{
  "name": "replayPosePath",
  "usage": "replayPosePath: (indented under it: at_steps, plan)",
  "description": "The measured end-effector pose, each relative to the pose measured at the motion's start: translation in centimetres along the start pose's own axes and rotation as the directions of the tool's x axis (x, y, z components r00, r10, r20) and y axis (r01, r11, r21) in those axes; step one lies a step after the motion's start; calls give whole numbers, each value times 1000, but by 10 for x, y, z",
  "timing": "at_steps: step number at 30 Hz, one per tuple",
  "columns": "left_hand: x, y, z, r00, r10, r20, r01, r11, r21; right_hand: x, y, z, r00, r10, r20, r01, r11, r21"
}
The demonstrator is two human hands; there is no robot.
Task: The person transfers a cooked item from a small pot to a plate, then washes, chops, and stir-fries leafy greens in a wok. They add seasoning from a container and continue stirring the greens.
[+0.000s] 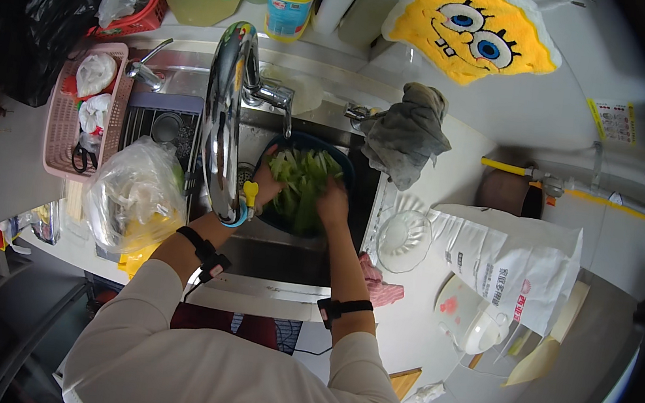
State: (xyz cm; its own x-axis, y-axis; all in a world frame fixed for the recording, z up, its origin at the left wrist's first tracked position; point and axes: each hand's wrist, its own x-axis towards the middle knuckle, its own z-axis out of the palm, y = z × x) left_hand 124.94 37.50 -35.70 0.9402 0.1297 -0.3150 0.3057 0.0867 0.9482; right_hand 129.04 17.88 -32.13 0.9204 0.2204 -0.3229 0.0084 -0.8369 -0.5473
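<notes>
Chopped leafy green vegetables (299,184) fill a dark blue basin (348,159) that stands in the stainless steel sink (274,260). From the left side, my left hand (268,184) cups the greens, its thumb over them and its fingers near the basin's left wall. My right hand (334,204) grasps the pile on the other side, its fingertips buried among the pieces and slightly blurred. The curved chrome faucet (225,113), with a yellow-tipped nozzle (250,193), arches over the sink to the left of my left hand.
Left of the sink are a knotted plastic bag (138,198) and a pink basket (55,135). A grey cloth (407,139) hangs at the right rear corner. Glass bowls (404,241), a pink cloth (382,283) and a white printed bag (506,264) occupy the right counter. Bottles (290,4) line the back.
</notes>
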Motion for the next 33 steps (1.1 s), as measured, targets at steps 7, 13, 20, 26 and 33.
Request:
replayPosePath:
  at_steps: [7, 13, 20, 26, 33]
  plan:
    - [1, -17, 30, 957, -284, -60, 236, 640, 732, 12, -11, 60, 989, -111, -95, 71, 935, -349]
    - [23, -43, 29, 959, -284, 26, 191, 708, 680, 25, 12, 79, 994, -100, 36, 105, 968, -230]
    - [-8, -28, 17, 974, -77, -214, 153, 920, 361, 19, -6, 40, 991, 133, -1, -132, 983, -126]
    - [11, -13, 24, 857, -413, -308, 488, 843, 227, 43, -7, 54, 974, 204, 96, -219, 955, 201]
    - [-31, 4, 8, 962, -128, -240, 235, 838, 492, 22, -4, 29, 996, -69, -50, 80, 955, 284]
